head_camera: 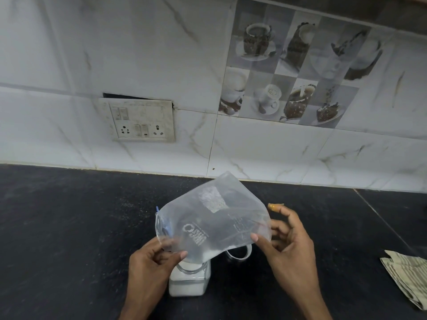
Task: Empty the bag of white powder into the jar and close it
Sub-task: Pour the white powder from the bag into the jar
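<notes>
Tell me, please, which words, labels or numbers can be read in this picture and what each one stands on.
Nothing here can be read for certain.
Bag: a round white logo and several lines of white print, too blurred and turned to read.
Switch plate: no lettering can be made out.
Picture tile: cups only, no words.
Jar: no label shows.

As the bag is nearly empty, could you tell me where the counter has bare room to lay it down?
The counter left of the jar is bare, as is the patch between right hand and cloth. Crowded around jar, lid and left hand holding the bag.
</notes>
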